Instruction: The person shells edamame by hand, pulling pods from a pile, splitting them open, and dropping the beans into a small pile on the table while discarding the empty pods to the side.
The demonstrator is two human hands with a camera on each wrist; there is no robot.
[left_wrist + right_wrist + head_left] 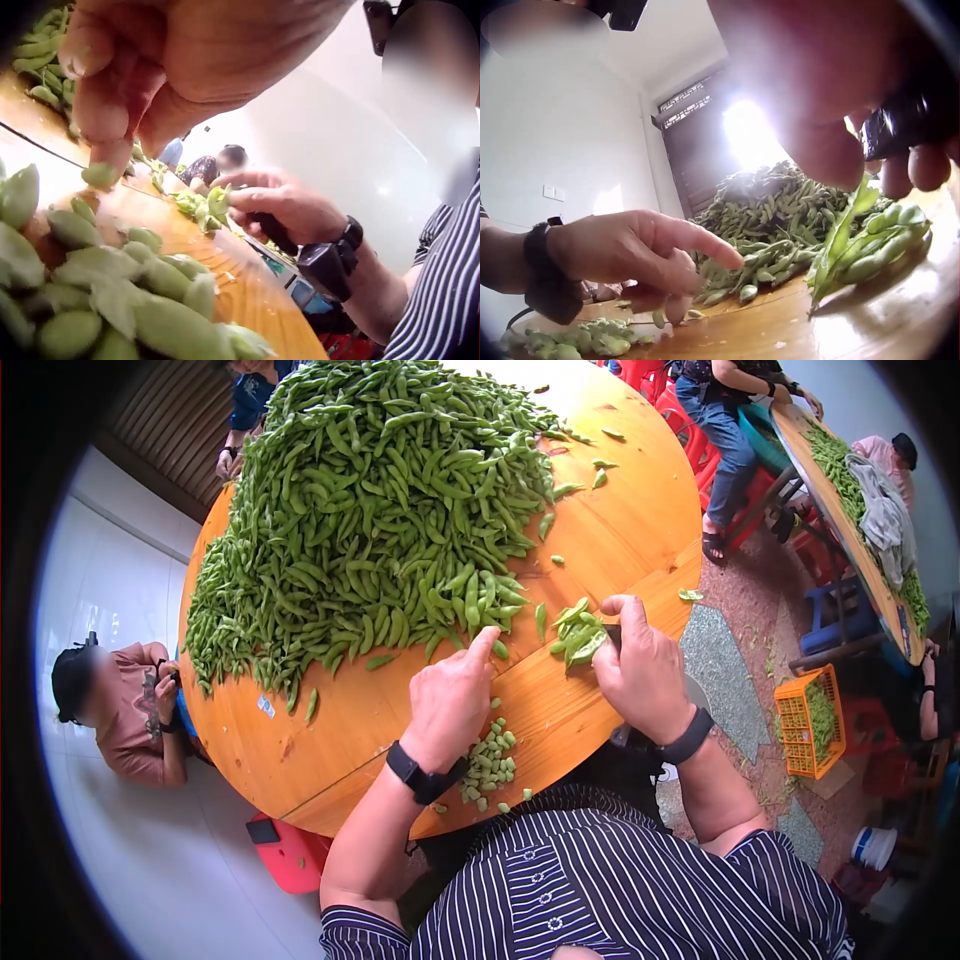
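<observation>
My left hand (452,705) is close over the table with its index finger straight and the others curled; a single green soybean (99,175) shows at its fingertips. Below that hand lies a small heap of shelled soybeans (487,765). My right hand (645,672) grips a black, shiny object (900,127), mostly hidden in the palm. Split, flattened pods (578,635) are right at the right thumb and fingertips. One opened pod (870,251) hangs under that thumb, its lower tip at the tabletop. A tall mound of unopened soybean pods (370,510) rises beyond both hands.
The round wooden table (370,735) has stray pods near its right edge. One person sits at left (135,705), another at the far side (250,405). To the right are a second table (850,500) with pods and an orange crate (800,725) on the floor.
</observation>
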